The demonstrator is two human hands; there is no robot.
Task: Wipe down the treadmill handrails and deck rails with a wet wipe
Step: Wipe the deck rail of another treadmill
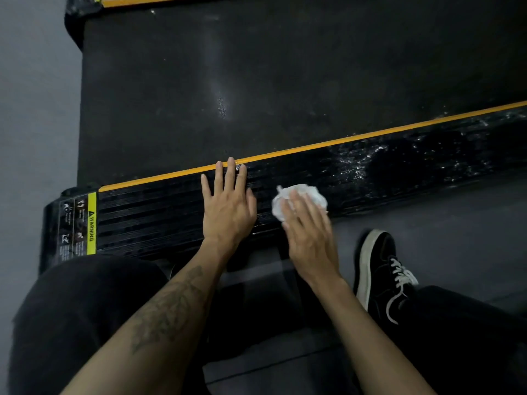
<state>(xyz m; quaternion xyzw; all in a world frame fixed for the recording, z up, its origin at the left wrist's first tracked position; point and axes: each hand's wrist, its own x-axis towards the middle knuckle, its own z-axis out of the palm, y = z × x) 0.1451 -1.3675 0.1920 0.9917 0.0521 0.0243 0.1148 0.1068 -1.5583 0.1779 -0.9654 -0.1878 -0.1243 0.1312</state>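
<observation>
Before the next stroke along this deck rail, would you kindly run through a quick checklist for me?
1. Wet wipe under the right hand, flat on the deck rail: ok.
2. Left hand braced on the rail, fingers spread: ok.
3. Rail toward the warning label free of obstacles: ok.
4. Left hand out of the wipe's leftward path: not ok.
5. White specks on the rail to the right: not ok, still dirty.
6. Wipe still moist: cannot tell.

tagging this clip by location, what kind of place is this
Probably a gym or home workout room: a black treadmill belt, a ribbed black deck rail with an orange edge stripe bearing a yellow warning label, and grey floor.
</observation>
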